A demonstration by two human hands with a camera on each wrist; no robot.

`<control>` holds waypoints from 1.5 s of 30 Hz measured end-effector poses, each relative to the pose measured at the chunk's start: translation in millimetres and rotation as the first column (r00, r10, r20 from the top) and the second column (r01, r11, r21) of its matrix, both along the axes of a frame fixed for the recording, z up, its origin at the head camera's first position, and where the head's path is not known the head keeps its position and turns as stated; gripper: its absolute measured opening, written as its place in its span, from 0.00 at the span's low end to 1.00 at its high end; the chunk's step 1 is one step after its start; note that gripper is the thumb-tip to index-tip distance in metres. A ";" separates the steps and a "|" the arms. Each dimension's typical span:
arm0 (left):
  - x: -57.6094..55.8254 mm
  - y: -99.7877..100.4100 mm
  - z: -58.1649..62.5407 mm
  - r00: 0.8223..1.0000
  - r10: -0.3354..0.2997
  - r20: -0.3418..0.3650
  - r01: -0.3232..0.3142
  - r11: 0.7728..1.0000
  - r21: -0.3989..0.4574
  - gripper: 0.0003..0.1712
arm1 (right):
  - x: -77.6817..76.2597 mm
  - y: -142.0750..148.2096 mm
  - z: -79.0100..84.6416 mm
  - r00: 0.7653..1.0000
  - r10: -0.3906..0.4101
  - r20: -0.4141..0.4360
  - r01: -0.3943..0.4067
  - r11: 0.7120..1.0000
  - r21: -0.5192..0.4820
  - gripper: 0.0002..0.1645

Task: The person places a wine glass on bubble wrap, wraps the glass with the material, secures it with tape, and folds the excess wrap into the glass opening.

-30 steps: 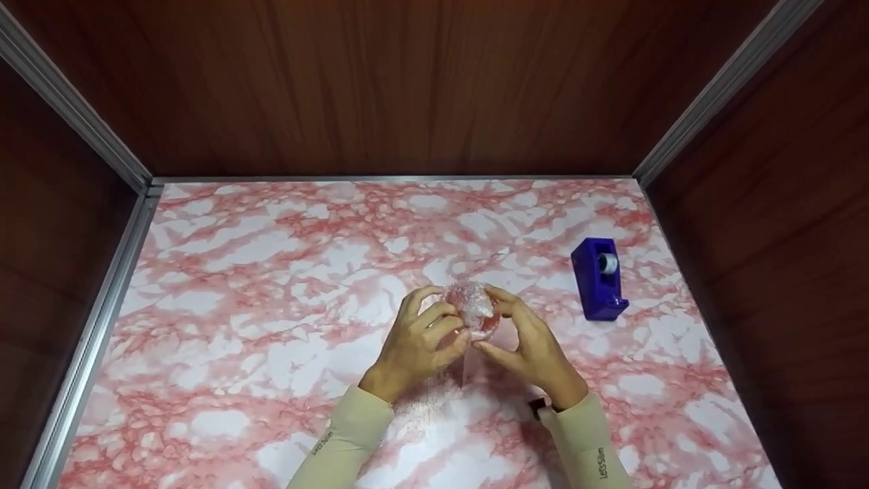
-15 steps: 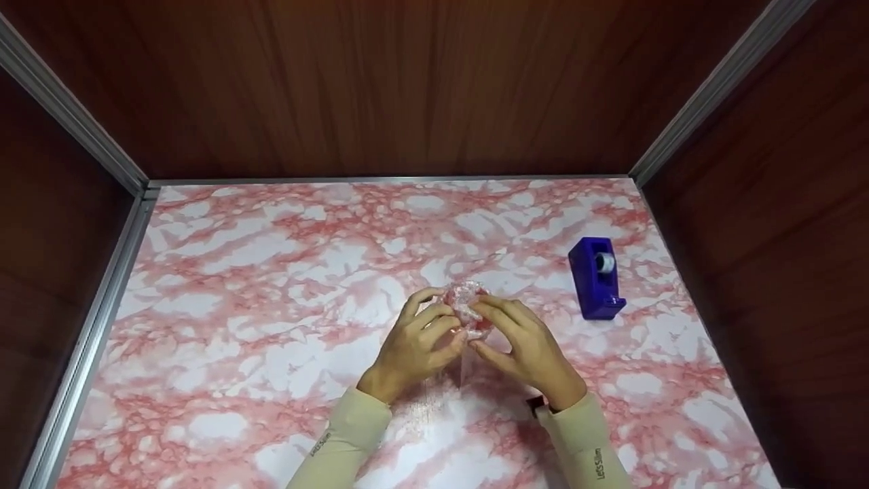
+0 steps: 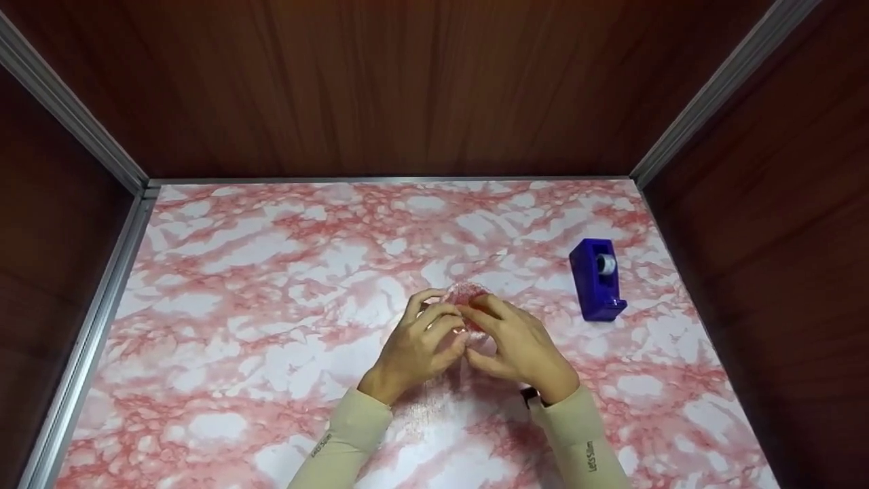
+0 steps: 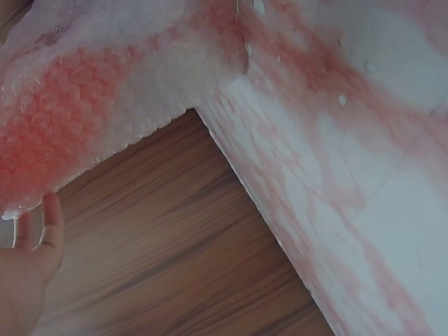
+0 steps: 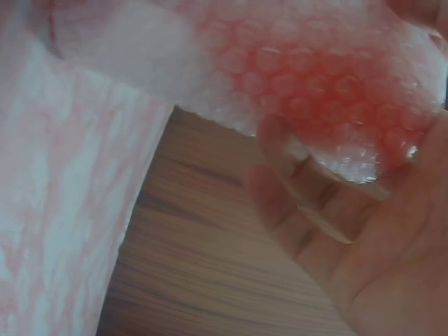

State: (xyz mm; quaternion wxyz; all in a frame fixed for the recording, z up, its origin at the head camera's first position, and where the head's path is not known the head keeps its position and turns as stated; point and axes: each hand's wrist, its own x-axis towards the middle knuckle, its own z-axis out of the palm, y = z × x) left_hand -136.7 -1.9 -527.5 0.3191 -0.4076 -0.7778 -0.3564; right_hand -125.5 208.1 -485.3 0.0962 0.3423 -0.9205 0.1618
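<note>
Near the middle of the table sits a bundle of clear bubble wrap (image 3: 466, 292) with something reddish showing through it; what is inside cannot be made out. My left hand (image 3: 415, 348) grips its left side, fingers bent over the edge and thumb at the near side. From the right, my right hand (image 3: 521, 348) holds the same bundle, its fingers folded over the top and thumb close to the left thumb. Both wrist views show the bubbled surface (image 4: 63, 105) up close, with fingertips along the lower edge of the wrap (image 5: 308, 77).
A blue tape dispenser (image 3: 597, 280) with a roll of clear tape stands on the right part of the table. The red-and-white marbled tabletop (image 3: 237, 285) is bordered by dark wood panels (image 3: 394, 88) and metal rails (image 3: 95, 326).
My right hand has moved left over the top of the bundle, its fingers pressing the loose wrap down and inward. The left hand has kept its hold in nearly the same place.
</note>
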 end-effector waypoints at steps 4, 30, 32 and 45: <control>0.8 -0.7 8.9 0.998 0.047 0.041 -0.044 0.997 -0.071 0.11 | -0.9 -1.5 6.0 1.000 -0.020 0.025 0.018 0.998 0.058 0.36; 12.6 -0.1 32.8 0.942 0.289 0.170 -0.196 0.885 -0.422 0.19 | -7.3 -1.8 -0.6 0.999 0.047 -0.010 -0.047 0.999 -0.014 0.17; 12.7 0.0 30.3 0.946 0.283 0.161 -0.198 0.892 -0.406 0.19 | -5.4 -1.9 -0.4 0.998 0.032 -0.054 -0.032 0.999 -0.003 0.20; 13.6 -2.3 13.6 0.980 0.200 -0.012 -0.199 0.966 -0.163 0.15 | 5.0 6.7 -7.6 0.971 0.010 -0.239 -0.040 0.992 -0.123 0.27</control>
